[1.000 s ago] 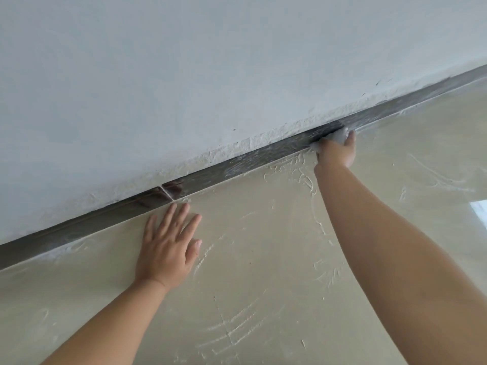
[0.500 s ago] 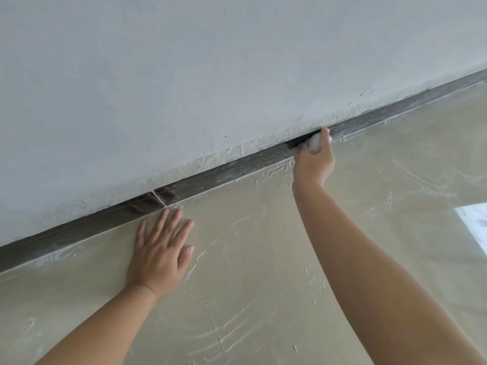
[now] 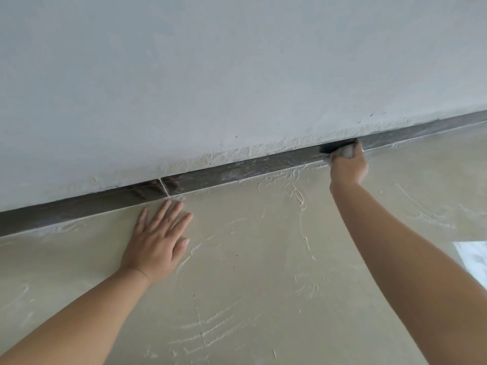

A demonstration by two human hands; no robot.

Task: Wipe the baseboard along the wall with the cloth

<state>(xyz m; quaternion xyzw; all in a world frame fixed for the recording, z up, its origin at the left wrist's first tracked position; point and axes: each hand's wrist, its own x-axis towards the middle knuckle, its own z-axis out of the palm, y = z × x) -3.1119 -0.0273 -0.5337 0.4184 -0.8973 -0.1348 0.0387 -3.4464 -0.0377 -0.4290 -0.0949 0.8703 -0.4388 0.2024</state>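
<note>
Right hand [image 3: 347, 167] grip on cloth [image 3: 345, 152], seemingly pressed against baseboard [image 3: 250, 168]

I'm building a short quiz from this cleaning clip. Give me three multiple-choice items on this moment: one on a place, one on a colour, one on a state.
1. Where does the left hand lie?
A. flat on the floor
B. on the wall
C. on the cloth

2. What colour is the baseboard?
A. white
B. dark grey
C. red

3. What is the right hand doing?
A. hanging empty
B. pressing the cloth to the baseboard
C. resting on the floor

Key: 1 A, its fingers are spread on the floor; 2 B, a dark strip under the pale wall; 3 B, its fingers are closed round the cloth.
</note>
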